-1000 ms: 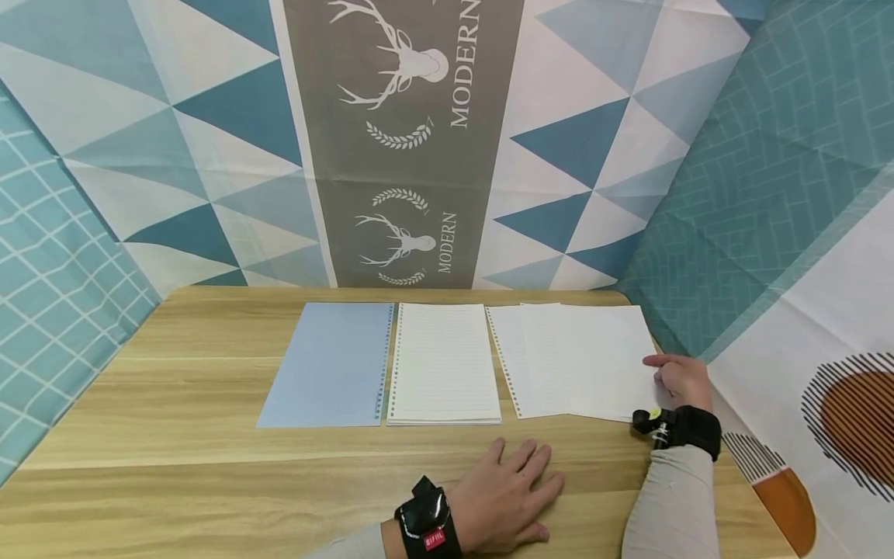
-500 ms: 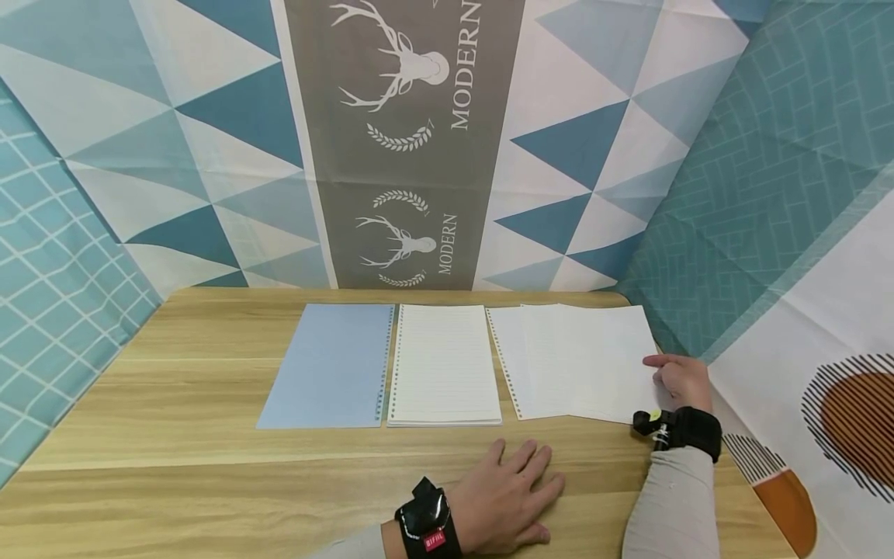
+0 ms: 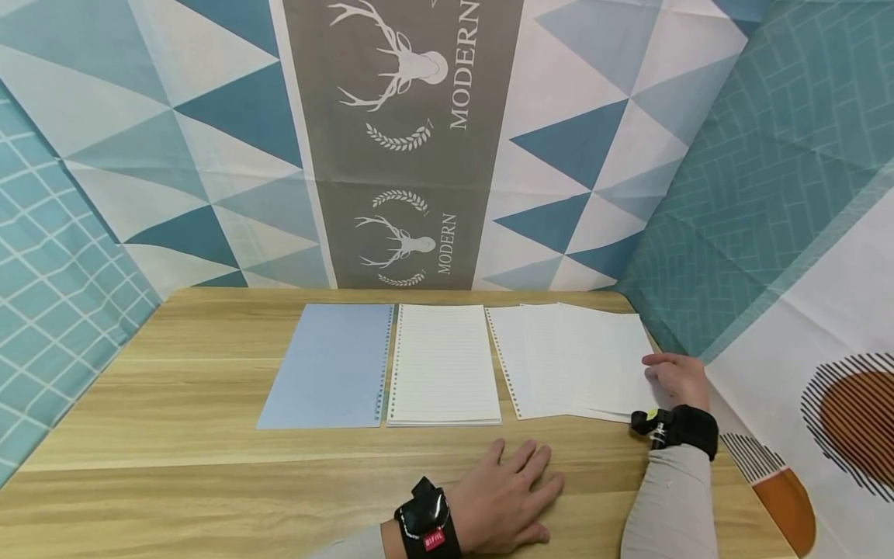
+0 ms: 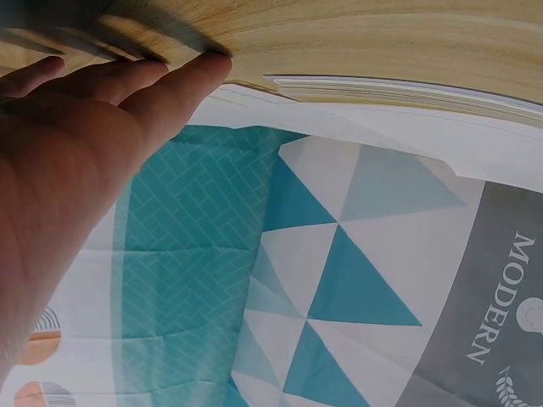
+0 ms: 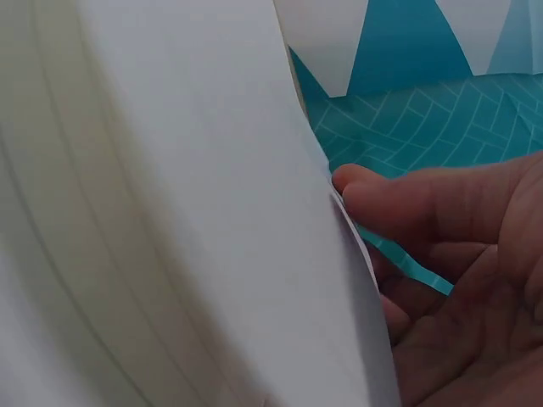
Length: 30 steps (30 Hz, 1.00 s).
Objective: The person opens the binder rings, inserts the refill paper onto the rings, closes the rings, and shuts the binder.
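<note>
Fanned-out white loose-leaf sheets (image 3: 594,357) lie at the right of the table in the head view, with punched holes down their left side. My right hand (image 3: 680,378) pinches the right edge of a paper sheet (image 5: 229,186). In the right wrist view the thumb and a finger meet at that edge, and the sheet bows upward. My left hand (image 3: 506,497) rests palm down on the tabletop, fingers spread, below the sheets. Its fingertips touch the wood in the left wrist view.
A stack of lined paper (image 3: 443,361) with holes on its left side sits mid-table. Left of it lies a light blue cover sheet (image 3: 328,365), holes on its right. The wooden table (image 3: 174,435) meets patterned cloth (image 3: 573,140) at the back and sides.
The right part of the top white sheet has bowed, its far right corner pulled in and its near edge lifted. My right fingers have closed on its edge. The left hand has stayed still.
</note>
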### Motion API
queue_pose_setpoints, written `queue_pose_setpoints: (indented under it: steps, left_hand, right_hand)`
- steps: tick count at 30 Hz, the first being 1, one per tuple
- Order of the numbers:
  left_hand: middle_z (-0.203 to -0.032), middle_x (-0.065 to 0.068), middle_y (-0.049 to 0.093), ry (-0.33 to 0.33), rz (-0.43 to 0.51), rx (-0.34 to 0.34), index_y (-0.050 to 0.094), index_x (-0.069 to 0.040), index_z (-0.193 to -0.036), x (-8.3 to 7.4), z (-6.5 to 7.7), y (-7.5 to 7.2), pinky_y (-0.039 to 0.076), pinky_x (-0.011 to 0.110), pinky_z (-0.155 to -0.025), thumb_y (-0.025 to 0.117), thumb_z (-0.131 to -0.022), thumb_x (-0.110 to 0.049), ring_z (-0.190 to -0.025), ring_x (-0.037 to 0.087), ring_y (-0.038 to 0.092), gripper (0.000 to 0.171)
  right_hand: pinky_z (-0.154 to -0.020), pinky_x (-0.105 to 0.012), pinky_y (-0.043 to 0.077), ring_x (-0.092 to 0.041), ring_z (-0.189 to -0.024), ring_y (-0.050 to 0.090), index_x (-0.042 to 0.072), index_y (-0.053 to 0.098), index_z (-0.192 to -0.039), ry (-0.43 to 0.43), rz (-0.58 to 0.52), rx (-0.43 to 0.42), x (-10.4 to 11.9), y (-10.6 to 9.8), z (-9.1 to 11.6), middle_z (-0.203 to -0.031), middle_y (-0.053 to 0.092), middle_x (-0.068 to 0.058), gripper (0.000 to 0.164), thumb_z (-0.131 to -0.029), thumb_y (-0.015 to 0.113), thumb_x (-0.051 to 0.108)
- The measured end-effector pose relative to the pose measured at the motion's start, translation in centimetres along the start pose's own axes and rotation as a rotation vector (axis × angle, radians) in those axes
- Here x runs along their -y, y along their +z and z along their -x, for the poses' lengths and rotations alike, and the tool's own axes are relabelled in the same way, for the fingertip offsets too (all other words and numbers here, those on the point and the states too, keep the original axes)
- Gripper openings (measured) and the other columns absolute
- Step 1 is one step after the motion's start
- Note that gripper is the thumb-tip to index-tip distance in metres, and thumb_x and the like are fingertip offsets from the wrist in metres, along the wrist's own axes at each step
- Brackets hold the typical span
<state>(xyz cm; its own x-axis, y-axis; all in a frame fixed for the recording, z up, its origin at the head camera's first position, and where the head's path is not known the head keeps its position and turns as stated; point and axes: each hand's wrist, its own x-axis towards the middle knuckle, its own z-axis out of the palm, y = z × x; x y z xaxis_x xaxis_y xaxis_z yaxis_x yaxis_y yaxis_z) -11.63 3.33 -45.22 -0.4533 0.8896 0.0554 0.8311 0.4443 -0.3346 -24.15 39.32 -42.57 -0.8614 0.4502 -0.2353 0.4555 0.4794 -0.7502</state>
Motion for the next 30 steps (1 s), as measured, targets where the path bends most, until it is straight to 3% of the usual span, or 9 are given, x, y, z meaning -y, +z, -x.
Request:
queue_pose_setpoints:
  steps: [9,19,30]
  left_hand:
    - [-0.16,0.005,0.039,0.005,0.001,0.002,0.035,-0.03,-0.155,0.05,0.02,0.07,0.048,0.044,-0.107,0.025,-0.102,-0.069,-0.146,0.021,0.044,0.067]
    - [-0.16,0.005,0.041,0.008,0.001,-0.014,0.037,-0.029,-0.155,0.07,0.06,-0.01,0.048,0.044,-0.107,0.026,-0.102,-0.068,-0.145,0.022,0.045,0.067]
    - [-0.159,0.005,0.04,0.005,-0.002,-0.006,0.036,-0.029,-0.155,0.04,0.0,0.11,0.048,0.044,-0.107,0.025,-0.102,-0.068,-0.146,0.021,0.044,0.066]
  right_hand:
    - [-0.116,-0.064,0.028,-0.045,-0.135,0.037,-0.007,0.063,-0.127,-0.005,-0.005,-0.028,0.08,0.41,-0.09,-0.153,0.042,-0.031,0.037,-0.095,0.052,0.006]
    - [-0.109,-0.058,0.034,-0.043,-0.129,0.041,-0.007,0.065,-0.124,-0.012,-0.008,-0.034,0.14,0.45,0.06,-0.148,0.048,-0.03,0.036,-0.092,0.051,0.003]
    - [-0.118,-0.064,0.026,-0.046,-0.141,0.034,-0.007,0.065,-0.124,0.017,-0.037,-0.048,0.23,0.54,-0.18,-0.153,0.044,-0.029,0.036,-0.093,0.05,0.002]
